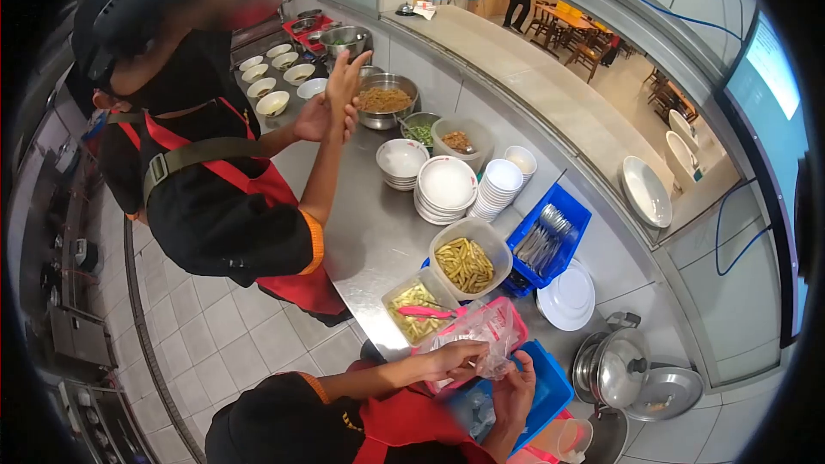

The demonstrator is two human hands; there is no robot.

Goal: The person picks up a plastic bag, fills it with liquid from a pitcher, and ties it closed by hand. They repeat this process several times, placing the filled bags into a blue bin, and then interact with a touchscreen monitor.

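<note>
My left hand (455,361) pinches a clear thin plastic bag (494,348) from one side. Fingers of my right hand (516,388) hold the same bag by its other edge. The bag hangs crumpled between both hands, over a pink container (516,320) and a blue bin (550,382) with more clear plastic inside. Close to my left hand is a clear tub of pale green chopped food (412,302) with pink-handled tongs (427,312) lying across it. Behind that stands a tub of greenish-yellow pickled peppers (464,265).
A co-worker (223,198) stands at left, hands (338,103) together above the steel counter (361,249). Stacked white bowls (447,183), cups (501,180), a blue cutlery basket (550,232), white plates (567,295) and steel pots (619,365) line the wall.
</note>
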